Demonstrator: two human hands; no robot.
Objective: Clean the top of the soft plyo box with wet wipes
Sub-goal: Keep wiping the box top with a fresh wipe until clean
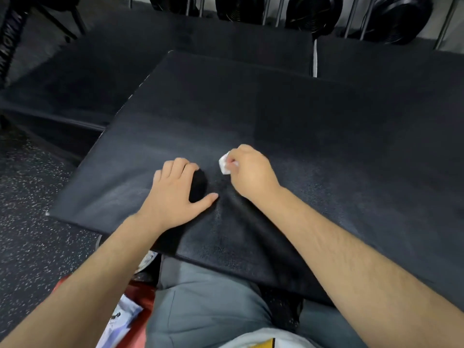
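The black soft plyo box (313, 136) fills the middle of the view, its top facing me. My right hand (248, 169) holds a bunched white wet wipe (224, 164) in curled fingers, down on the box top near its front middle. My left hand (179, 192) rests on the top just left of it, fingers bent over a dark patch and thumb stretched toward the right hand. Whether the left hand holds anything is unclear.
More black padded boxes (226, 41) stand behind and to the left. Black weight plates (311, 11) sit in a rack along the back wall. Speckled rubber floor (32, 222) lies at left. A red and white pack (130, 310) sits by my knee.
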